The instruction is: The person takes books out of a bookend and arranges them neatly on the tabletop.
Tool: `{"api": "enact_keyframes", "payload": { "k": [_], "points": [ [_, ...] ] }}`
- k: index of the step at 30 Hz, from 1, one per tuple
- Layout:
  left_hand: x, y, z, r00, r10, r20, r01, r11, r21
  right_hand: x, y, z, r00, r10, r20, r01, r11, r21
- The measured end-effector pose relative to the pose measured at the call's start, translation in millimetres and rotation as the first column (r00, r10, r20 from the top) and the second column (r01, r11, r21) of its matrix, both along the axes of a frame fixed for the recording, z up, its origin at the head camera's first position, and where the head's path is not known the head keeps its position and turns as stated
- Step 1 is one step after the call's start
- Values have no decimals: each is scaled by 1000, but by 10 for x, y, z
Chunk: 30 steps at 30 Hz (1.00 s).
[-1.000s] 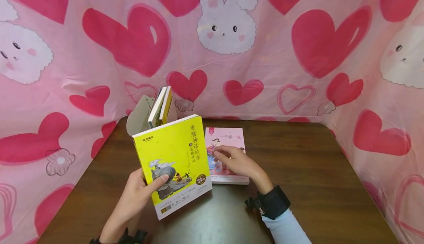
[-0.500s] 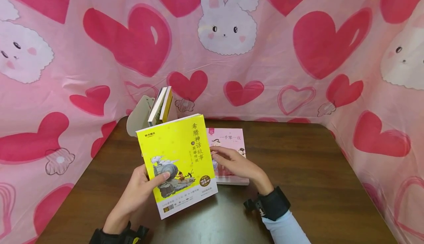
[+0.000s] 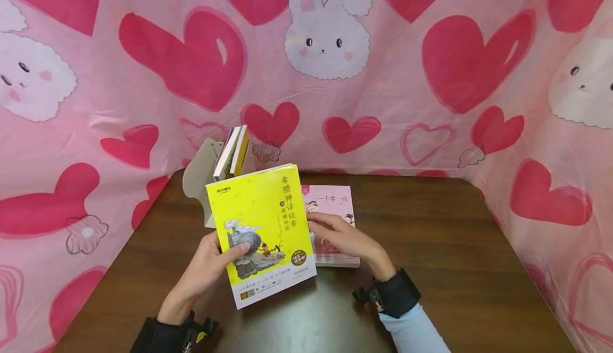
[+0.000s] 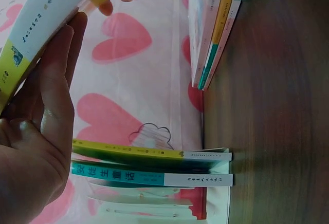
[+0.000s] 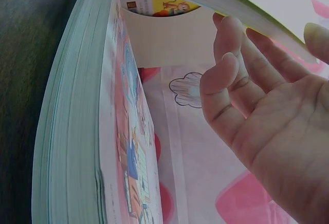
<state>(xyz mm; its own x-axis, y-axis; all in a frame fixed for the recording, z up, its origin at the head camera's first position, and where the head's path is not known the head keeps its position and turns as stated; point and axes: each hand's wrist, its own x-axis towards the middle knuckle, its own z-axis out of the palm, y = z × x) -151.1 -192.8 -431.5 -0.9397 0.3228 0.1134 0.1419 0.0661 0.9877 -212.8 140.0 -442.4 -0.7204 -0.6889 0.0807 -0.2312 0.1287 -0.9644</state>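
My left hand (image 3: 206, 268) grips a yellow-covered book (image 3: 258, 198), its thumb across the front cover and its fingers behind. The book is raised and tilted above the table, partly hiding what lies behind. At its right edge is my right hand (image 3: 347, 238), over a pink book (image 3: 330, 196). In the right wrist view the right hand's fingers (image 5: 226, 77) are loosely bent close to the raised book's edge; whether they touch it is unclear. The pink book lies face up on top of a small stack, whose spines (image 4: 213, 39) show in the left wrist view.
A white book holder (image 3: 201, 166) stands at the table's back left, with upright books in it, including a teal-spined book (image 4: 149, 176) and a yellow-spined book (image 4: 139, 149). A pink curtain (image 3: 402, 76) with hearts and rabbits surrounds the dark wooden table (image 3: 431, 225).
The left hand has carried the yellow book slightly right and up, closer to the right hand and covering more of the pink book. The right hand has barely moved.
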Motion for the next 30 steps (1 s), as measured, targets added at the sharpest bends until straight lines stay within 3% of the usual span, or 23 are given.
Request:
{"api": "enact_keyframes", "payload": {
  "k": [11, 19, 30],
  "points": [
    [-93, 38, -15, 997, -66, 30, 65, 997, 29, -12, 11, -4, 998, 0, 66, 2, 999, -33],
    [-144, 57, -39, 996, -90, -3, 91, 996, 17, -5, -5, -14, 991, 25, 131, -14, 997, -82],
    [-245, 72, -82, 988, -151, -26, 152, 988, 40, -10, -21, -7, 989, 20, 144, -6, 996, -94]
  ]
}}
